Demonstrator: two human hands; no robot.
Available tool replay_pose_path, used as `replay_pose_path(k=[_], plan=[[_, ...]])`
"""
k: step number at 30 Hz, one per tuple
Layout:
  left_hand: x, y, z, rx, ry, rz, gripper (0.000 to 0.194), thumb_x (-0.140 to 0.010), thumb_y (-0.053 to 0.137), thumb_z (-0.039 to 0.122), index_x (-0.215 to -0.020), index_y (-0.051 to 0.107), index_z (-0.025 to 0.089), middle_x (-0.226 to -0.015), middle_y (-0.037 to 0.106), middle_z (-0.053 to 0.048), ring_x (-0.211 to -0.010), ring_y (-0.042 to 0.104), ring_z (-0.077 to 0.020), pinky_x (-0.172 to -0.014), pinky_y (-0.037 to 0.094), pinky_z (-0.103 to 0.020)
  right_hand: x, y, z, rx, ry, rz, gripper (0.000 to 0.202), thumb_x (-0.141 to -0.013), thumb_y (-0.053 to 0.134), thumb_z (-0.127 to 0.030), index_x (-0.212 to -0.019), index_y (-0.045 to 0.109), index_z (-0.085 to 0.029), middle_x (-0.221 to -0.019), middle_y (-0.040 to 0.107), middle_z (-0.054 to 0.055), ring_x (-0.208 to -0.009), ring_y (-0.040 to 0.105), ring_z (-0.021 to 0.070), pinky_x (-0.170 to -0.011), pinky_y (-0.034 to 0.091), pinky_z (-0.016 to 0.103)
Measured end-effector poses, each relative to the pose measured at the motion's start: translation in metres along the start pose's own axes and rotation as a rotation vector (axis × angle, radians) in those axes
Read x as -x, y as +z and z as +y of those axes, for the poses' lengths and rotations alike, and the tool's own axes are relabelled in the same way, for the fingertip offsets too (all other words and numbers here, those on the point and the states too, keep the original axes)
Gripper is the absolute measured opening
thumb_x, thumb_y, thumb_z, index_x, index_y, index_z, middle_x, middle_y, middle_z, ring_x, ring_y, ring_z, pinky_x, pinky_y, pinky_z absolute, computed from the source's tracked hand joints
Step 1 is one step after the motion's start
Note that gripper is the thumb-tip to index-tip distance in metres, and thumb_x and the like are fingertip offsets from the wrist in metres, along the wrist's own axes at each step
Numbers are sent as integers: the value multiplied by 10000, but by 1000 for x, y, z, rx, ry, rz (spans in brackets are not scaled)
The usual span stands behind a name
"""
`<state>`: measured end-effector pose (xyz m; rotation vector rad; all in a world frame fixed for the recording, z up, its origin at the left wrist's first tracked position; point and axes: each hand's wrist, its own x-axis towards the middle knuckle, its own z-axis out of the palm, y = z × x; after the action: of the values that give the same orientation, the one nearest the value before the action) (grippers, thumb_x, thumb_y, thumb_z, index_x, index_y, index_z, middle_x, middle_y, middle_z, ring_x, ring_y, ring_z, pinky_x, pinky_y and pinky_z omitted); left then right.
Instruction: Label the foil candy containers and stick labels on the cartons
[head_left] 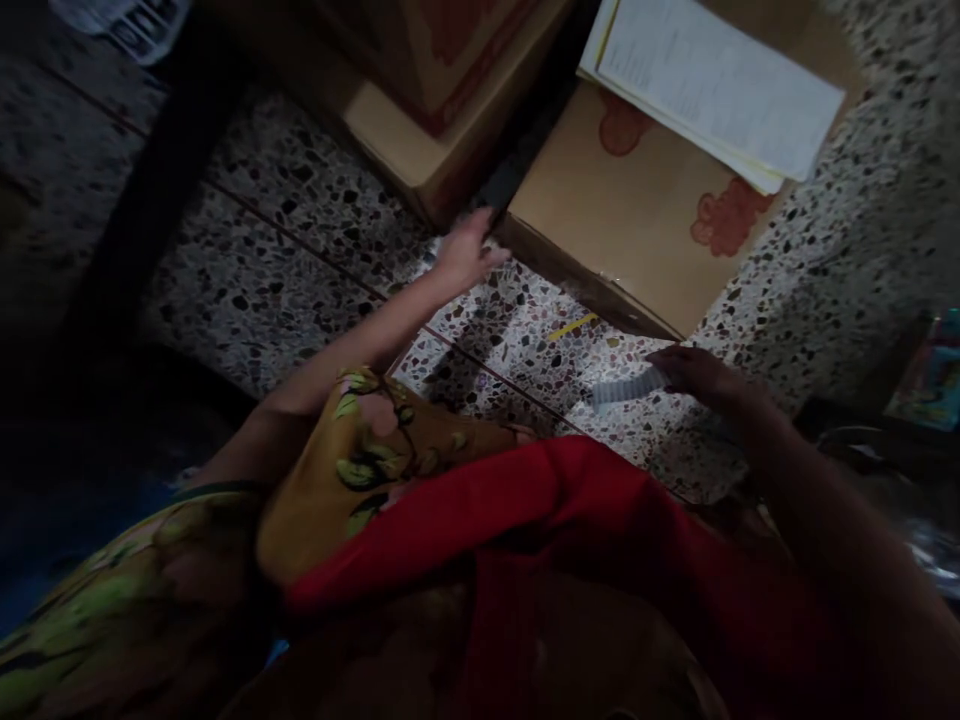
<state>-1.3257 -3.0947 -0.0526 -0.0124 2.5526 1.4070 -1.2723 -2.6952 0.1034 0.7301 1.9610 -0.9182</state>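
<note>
**Right hand [694, 374] pinching a grey ribbed strip [628, 388], left hand [466, 252] loose by the boxes**

So we've got the right fingers closed on one end of that strip, with its other end pointing across toward our left. It sits over the speckled floor [300, 220], just beside the near corner of a flat-topped cardboard box [592, 195]. We can't tell whether the free end touches the floor or hangs a bit above it.

The left hand looks relaxed, thumb and fingers apart, and we can't see anything in it. It's reaching to the gap between that box and a second carton [416, 140] on the left. Fingertips are too blurry for us to say if they touch cardboard.

Other stuff around: a thin yellow stick [572, 327] lies on the floor between our two hands, near the box's front side. The box top has red flower-shaped prints [726, 218] and a stack of papers [712, 85]. Down in our lap there's red cloth [480, 510] over mustard floral fabric [315, 510].
</note>
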Motion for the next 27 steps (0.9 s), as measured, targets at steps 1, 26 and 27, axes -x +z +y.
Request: replay_pose_path(k=[1,26,27], plan=[[17,-4,3,-13,-46,1,440,-824,703,411,-1171,661,145,-1154,703,-122,-1115,644,-294,-1020,482,-440,13,3,-2,-80,2,-49,451,-599,889,-493,-853,737,-153,-788,652,54,-658,535,126,-532,438,265],[70,-42,70,618,-105,-866,179,-781,687,260,-926,690,155,-806,647,12,-707,535,-92,-674,375,-216,1,86,-31,-14,-572,-127,516,-728,772,-607,-1115,752,-266,-1079,723,56,-972,648,236,-916,498,423],[68,-43,73,580,-66,-886,163,-796,675,259,-923,688,158,-820,648,9,-735,543,-100,-705,388,-224,1,97,-36,-1,-608,-177,521,-741,761,-611,-1137,745,-274,-1116,716,60,-1016,643,243,-947,484,432]])
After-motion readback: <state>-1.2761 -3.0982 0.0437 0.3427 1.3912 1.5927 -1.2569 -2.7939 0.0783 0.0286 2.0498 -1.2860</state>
